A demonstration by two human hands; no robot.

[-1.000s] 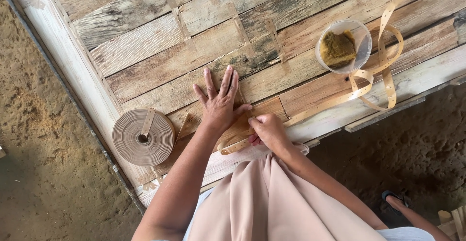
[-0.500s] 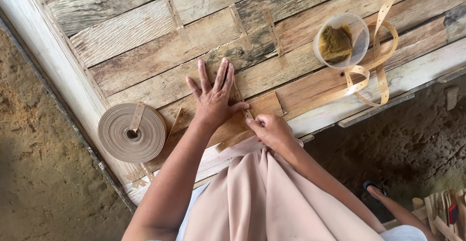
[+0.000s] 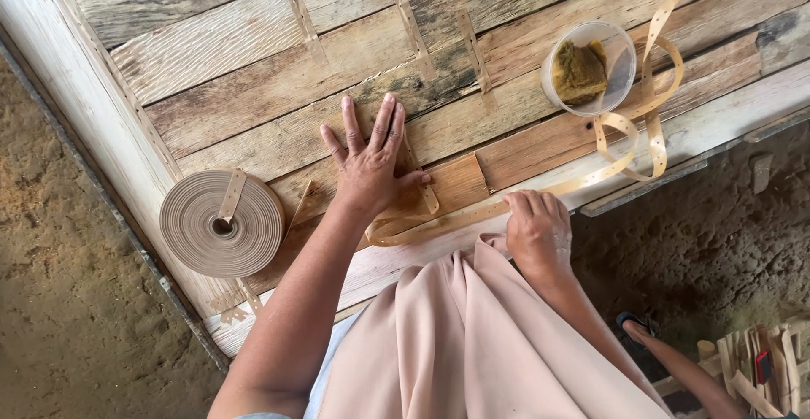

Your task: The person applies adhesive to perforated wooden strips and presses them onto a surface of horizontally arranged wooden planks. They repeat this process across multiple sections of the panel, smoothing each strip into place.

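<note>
Two bare hands work a thin tan strip on a weathered plank counter, seen from above.

The left hand lies flat on the counter, fingers spread apart, palm pressing a short piece of strip against a smooth brown board. Just right of that board, the right hand rests at the counter's near edge with its fingers curled together over the long strip; whether they pinch it cannot be told. From there the strip runs right and loops up past a clear plastic cup holding a greenish-brown lump, well right of the board. A coiled roll of strip lies left of the board, near the left forearm. Pale pink fabric covers the lap below.
</note>
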